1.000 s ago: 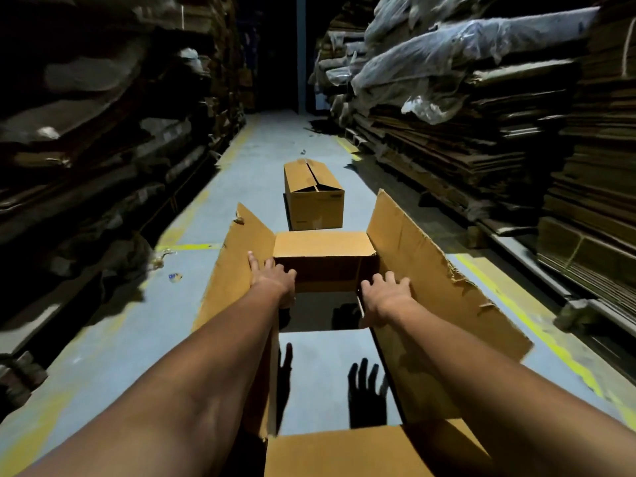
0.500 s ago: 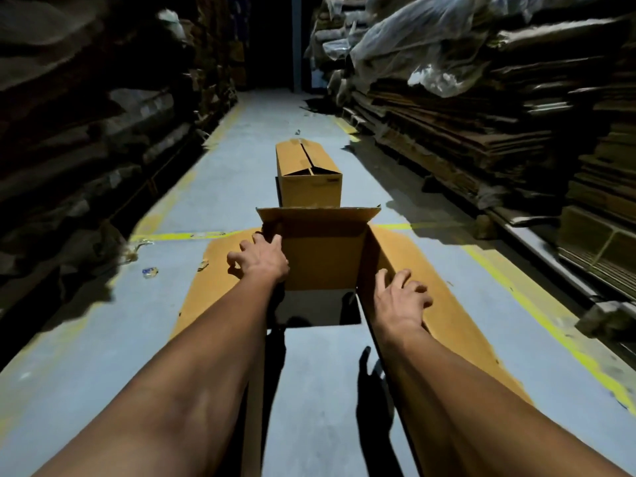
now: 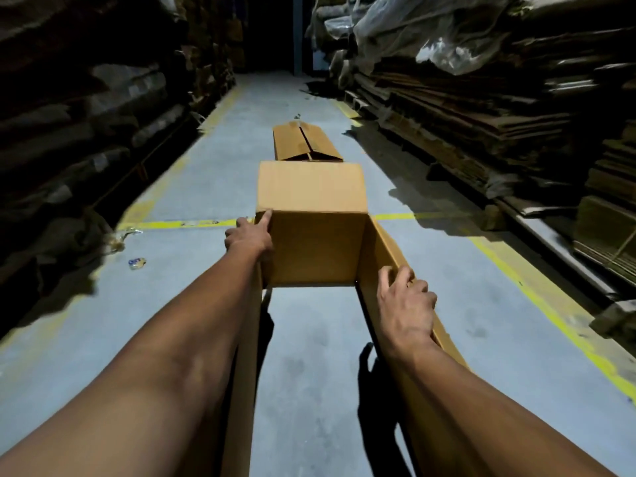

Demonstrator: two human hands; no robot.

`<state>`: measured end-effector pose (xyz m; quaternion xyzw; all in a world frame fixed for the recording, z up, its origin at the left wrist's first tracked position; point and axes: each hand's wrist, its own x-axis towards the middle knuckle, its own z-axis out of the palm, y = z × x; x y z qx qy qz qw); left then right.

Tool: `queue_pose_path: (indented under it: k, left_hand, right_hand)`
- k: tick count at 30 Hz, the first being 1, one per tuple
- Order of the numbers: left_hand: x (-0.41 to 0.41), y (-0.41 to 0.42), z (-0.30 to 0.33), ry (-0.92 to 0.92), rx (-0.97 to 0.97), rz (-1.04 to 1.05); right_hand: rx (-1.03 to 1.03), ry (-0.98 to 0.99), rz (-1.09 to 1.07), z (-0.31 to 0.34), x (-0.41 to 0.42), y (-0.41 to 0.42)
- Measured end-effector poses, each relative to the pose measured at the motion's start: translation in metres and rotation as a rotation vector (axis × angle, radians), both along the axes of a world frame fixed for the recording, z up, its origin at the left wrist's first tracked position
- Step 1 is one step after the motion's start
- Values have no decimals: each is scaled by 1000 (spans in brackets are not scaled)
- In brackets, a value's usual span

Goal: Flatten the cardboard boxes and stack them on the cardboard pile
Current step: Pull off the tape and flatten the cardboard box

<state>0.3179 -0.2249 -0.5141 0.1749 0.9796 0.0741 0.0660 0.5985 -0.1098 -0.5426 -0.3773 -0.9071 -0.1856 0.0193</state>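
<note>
Box [image 3: 311, 249]; 2nd box [image 3: 304, 142] just behind.

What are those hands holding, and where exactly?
An open cardboard box: left hand at its far-left corner, right hand gripping the right wall's top edge.
</note>
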Motion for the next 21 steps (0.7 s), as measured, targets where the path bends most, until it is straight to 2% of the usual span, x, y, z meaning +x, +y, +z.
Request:
queue_pose_path:
  k: [8, 11, 14, 18, 19, 21]
  left_hand:
    - [23, -7, 7, -20, -70, -25]
    - [43, -24, 2, 16, 29, 7]
    - [58, -43, 1, -30, 115, 65]
    - [103, -71, 8, -58, 87, 139]
    - [112, -78, 13, -71, 30, 127]
    - [130, -91, 26, -135, -166, 55]
  right_hand:
    - [10, -14, 23, 0, 7, 4]
    - [-14, -44, 19, 4, 10, 6]
    - [-145, -52, 14, 14, 17, 2]
    - [-413, 106, -116, 37, 44, -3]
    - [-455, 88, -138, 46, 53, -2]
    - [-547, -141, -204, 78, 76, -6]
